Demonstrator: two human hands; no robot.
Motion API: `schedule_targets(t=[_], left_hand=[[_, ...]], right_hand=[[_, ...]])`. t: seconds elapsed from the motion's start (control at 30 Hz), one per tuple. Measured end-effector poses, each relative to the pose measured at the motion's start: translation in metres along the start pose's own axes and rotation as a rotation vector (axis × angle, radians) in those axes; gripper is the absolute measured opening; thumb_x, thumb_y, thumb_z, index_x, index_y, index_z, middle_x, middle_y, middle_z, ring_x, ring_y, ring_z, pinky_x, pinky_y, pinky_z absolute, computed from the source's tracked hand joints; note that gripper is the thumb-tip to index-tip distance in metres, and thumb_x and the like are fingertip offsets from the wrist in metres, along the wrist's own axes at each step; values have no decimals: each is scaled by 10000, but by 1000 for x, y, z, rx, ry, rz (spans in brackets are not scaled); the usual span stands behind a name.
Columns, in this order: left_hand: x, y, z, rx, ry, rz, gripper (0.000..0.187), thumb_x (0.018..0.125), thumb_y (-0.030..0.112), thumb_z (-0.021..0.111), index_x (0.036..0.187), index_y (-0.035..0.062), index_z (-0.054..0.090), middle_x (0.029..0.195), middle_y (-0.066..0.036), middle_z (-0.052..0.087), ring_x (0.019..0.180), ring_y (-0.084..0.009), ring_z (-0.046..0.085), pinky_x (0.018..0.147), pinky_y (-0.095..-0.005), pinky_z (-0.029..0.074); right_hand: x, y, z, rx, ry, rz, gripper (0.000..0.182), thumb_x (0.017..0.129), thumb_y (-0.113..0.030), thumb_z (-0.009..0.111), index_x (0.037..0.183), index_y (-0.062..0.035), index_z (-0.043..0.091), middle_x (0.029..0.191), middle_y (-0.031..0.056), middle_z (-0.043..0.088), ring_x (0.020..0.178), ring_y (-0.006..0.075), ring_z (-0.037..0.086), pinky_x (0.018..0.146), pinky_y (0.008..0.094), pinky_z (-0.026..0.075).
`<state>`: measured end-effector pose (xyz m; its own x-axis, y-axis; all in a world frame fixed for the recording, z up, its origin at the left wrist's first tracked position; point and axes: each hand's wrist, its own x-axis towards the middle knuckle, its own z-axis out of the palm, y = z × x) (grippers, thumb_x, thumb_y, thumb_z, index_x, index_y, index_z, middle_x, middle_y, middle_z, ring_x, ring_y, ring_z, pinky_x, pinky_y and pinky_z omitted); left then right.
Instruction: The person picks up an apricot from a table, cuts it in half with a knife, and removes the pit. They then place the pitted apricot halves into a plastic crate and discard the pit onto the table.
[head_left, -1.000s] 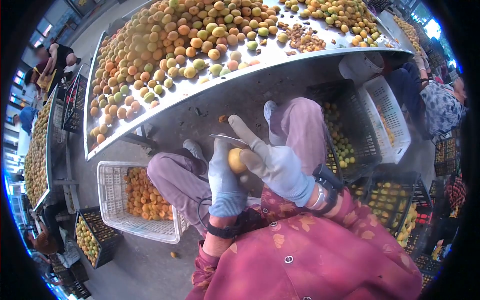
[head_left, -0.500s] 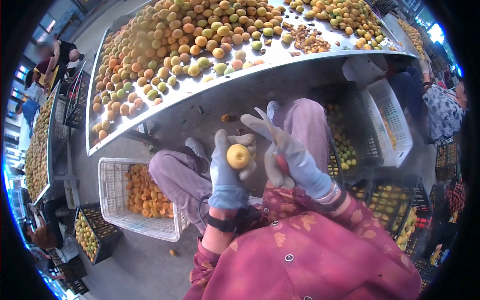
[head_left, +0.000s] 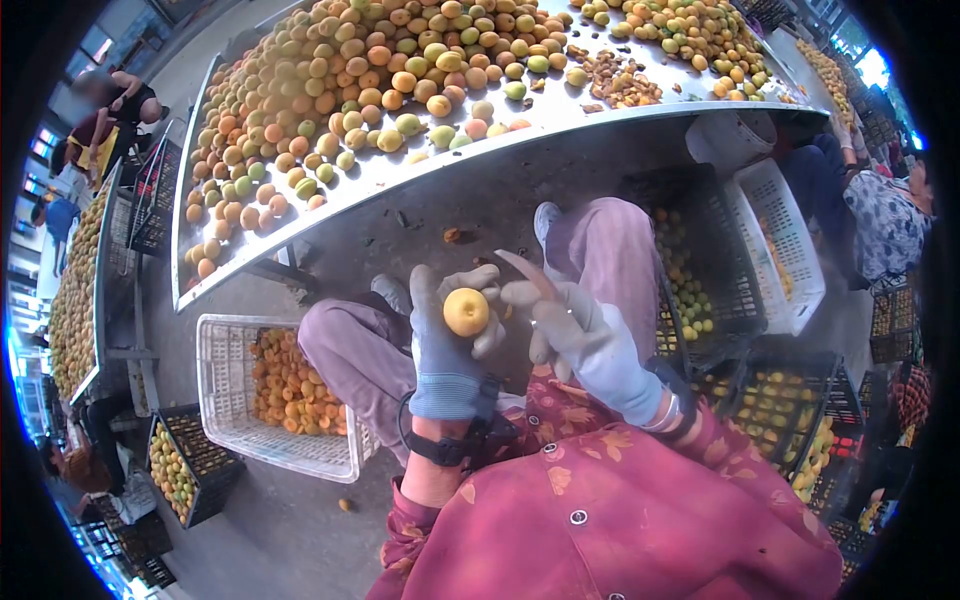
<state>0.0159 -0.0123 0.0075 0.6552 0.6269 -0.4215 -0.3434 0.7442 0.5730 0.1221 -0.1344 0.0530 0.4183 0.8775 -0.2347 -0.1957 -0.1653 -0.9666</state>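
Observation:
A yellow apricot rests in my gloved left hand, with the fingers curled round it and its stem end facing up. Just to the right, my gloved right hand is closed on a small knife. The curved blade points up and to the left, clear of the fruit; most of the handle is hidden in my fingers. Both hands are above my lap, between my knees. Beyond them, a metal-topped table carries a large heap of whole apricots.
Left of my leg stands a white crate of orange apricot halves. Black crates of fruit and another white crate are at my right. Dark scraps lie on the table. Other people sit at both sides.
My right hand has turned and come nearer to the left, and the knife blade has tipped further left. My left hand has shifted slightly left with the apricot.

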Motion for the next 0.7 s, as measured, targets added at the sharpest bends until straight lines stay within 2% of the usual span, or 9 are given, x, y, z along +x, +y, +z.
schedule_targets(t=[0.07, 0.13, 0.17, 0.2, 0.27, 0.5, 0.53, 0.63, 0.7], left_hand=[[0, 0, 1, 14, 21, 30, 626, 944, 596, 409, 931, 6, 616, 759, -69, 608, 375, -112, 371, 369, -229, 265], [0, 2, -1, 75, 8, 56, 645, 944, 593, 414, 964, -18, 619, 747, -78, 606, 368, -110, 382, 357, -225, 275], [-1, 3, 1, 74, 9, 58, 645, 944, 593, 414, 964, -18, 619, 747, -78, 606, 368, -110, 382, 357, -225, 275], [-3, 5, 3, 70, 39, 55, 658, 942, 596, 417, 975, -29, 619, 739, -82, 605, 363, -109, 387, 350, -225, 284], [-4, 7, 4, 66, 70, 50, 672, 940, 600, 421, 987, -41, 619, 731, -87, 604, 358, -109, 392, 343, -224, 294], [-2, 5, 5, 197, 117, 169, 669, 940, 606, 417, 926, -26, 636, 709, -93, 619, 372, -106, 425, 337, -210, 311], [-2, 5, 4, 225, 131, 194, 661, 944, 601, 413, 910, -18, 642, 701, -89, 623, 385, -103, 446, 340, -202, 315], [-10, 11, 5, 443, 144, 161, 687, 952, 616, 367, 916, -8, 651, 783, -80, 661, 522, -77, 521, 412, -192, 375], [-12, 14, 8, 457, 140, 128, 677, 953, 612, 372, 910, -2, 654, 763, -69, 657, 509, -72, 512, 408, -190, 366]], right_hand=[[0, 5, 0, -48, 6, -87, 280, 978, -296, 548, 1097, -51, 615, 659, -26, 576, 529, 17, 496, 447, 207, 362], [0, 7, -3, -481, -29, -297, 235, 961, -280, 573, 984, -54, 632, 669, 36, 603, 566, 97, 581, 487, 275, 424], [0, 6, -5, -676, -63, -342, 222, 949, -282, 577, 930, -65, 619, 708, 111, 621, 608, 231, 637, 532, 332, 464], [-1, 3, -5, -675, -65, -342, 222, 949, -282, 577, 930, -65, 619, 708, 111, 621, 608, 231, 637, 532, 332, 464], [-4, -5, -4, -770, -80, -292, 243, 956, -309, 552, 926, -76, 612, 744, 144, 622, 651, 331, 627, 548, 373, 467], [-7, -12, -9, -925, -74, -347, 263, 954, -346, 532, 909, -94, 596, 742, 136, 628, 664, 333, 639, 545, 399, 484], [-7, -11, -8, -935, -40, -349, 220, 925, -313, 574, 901, -100, 625, 712, 149, 621, 648, 337, 637, 545, 393, 486], [-8, -17, -9, -1010, -63, -345, 180, 900, -277, 606, 896, -103, 653, 686, 154, 619, 640, 338, 636, 550, 390, 488], [-7, -19, -15, -1076, -118, -335, 183, 903, -275, 595, 899, -101, 653, 690, 147, 623, 647, 335, 638, 556, 393, 489]])
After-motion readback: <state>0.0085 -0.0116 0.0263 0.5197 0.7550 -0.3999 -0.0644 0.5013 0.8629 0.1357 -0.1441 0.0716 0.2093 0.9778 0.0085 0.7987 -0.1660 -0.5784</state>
